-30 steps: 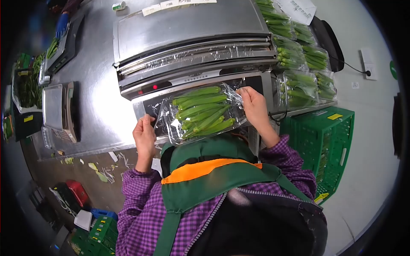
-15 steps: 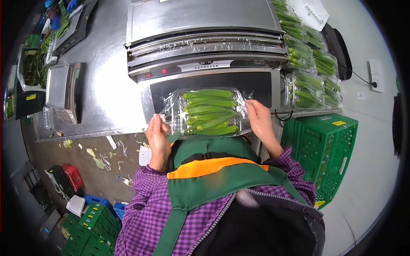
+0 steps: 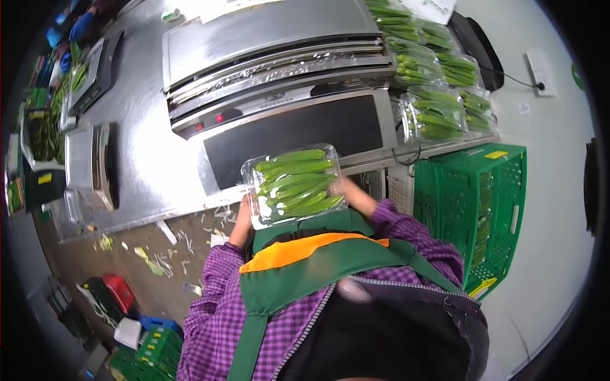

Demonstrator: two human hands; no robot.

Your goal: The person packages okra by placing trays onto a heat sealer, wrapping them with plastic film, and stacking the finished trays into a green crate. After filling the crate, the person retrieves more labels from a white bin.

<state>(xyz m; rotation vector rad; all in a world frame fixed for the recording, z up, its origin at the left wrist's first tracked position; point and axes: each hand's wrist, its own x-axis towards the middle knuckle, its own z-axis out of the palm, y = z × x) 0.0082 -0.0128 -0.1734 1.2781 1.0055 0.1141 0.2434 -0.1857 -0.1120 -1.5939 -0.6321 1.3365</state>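
Note:
A clear plastic tray of okra point(image 3: 297, 181), wrapped in shiny film, is held in front of the green apron, just short of the wrapping machine's dark plate point(image 3: 292, 136). My left hand point(image 3: 244, 219) grips the tray at its left side, its fingers mostly hidden behind it. At the right side my right hand point(image 3: 345, 188) is closed on the tray too, with the fingers tucked beneath and out of sight. The green pods lie side by side under the film.
Several wrapped trays of okra point(image 3: 438, 114) are stacked at the machine's right. Green crates point(image 3: 502, 216) stand below them. A weighing scale point(image 3: 89, 165) is on the steel table point(image 3: 143, 127) at left. Scraps litter the floor. At top left, another person's gloved hand point(image 3: 81, 25) shows.
Both hands have moved from the tray's stretched film ends to its sides and underneath. The tray has come slightly lower, toward the apron, and is tilted. The camera view has turned.

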